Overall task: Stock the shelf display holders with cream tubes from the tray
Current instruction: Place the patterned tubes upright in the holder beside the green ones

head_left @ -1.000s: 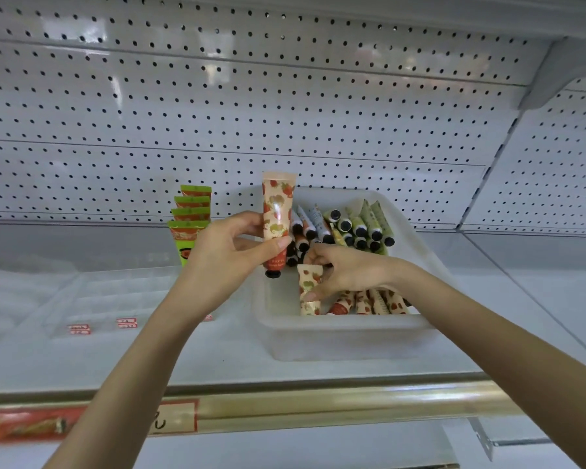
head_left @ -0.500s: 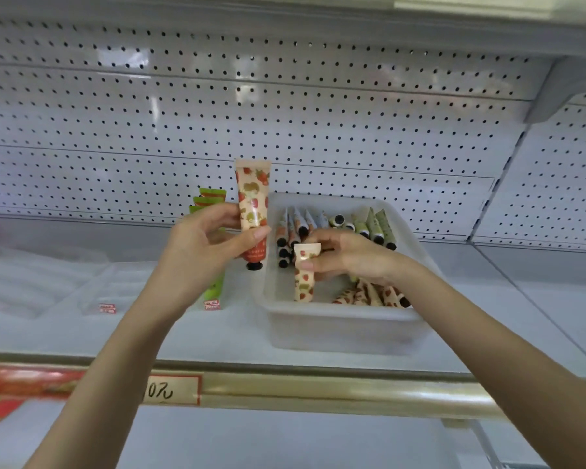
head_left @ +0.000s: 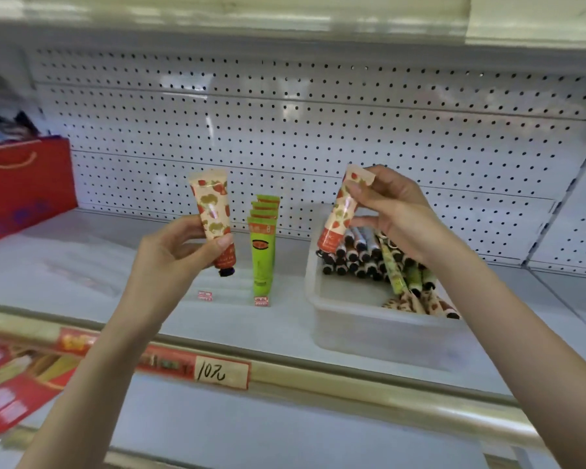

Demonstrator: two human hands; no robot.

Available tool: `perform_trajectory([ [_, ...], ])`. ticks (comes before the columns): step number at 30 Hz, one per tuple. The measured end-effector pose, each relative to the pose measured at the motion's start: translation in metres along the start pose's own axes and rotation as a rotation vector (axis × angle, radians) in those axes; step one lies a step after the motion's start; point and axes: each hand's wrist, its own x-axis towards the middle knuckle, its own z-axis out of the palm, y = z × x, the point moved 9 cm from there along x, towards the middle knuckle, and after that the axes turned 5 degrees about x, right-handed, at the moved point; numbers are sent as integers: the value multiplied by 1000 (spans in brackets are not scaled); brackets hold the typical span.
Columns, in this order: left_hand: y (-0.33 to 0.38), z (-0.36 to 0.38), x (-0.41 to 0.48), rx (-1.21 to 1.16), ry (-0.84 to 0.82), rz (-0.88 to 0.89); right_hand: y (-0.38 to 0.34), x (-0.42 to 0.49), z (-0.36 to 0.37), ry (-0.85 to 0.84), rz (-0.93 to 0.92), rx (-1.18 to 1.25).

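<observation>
**Tubes in hand**

Left hand (head_left: 176,252) pinches left tube (head_left: 212,211) mid-body, left of the green tubes (head_left: 263,258); right hand (head_left: 393,211) pinches right tube (head_left: 344,211) by its crimp over the tray (head_left: 369,333). We judge them light, squashy, slick: grip mid-body.

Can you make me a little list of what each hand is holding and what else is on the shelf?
left hand: grips upright strawberry tube, cap down
right hand: pinches tilted strawberry tube by its flat end, over the tray
tray: white, with loose tubes piled inside
between the hands: green tubes standing in a row
far left: red bag
shelf edge: price tag
</observation>
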Motion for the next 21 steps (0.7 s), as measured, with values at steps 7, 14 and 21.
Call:
perform_trajectory([
  [7,-31,-56,20,29,17,-50,-12,18,75,-100,-64,-43],
  [14,-68,-104,47,58,-85,-74,5,44,132,-51,-56,-150],
  [21,-98,-131,69,21,-193,-81,27,65,165,51,-17,-241],
])
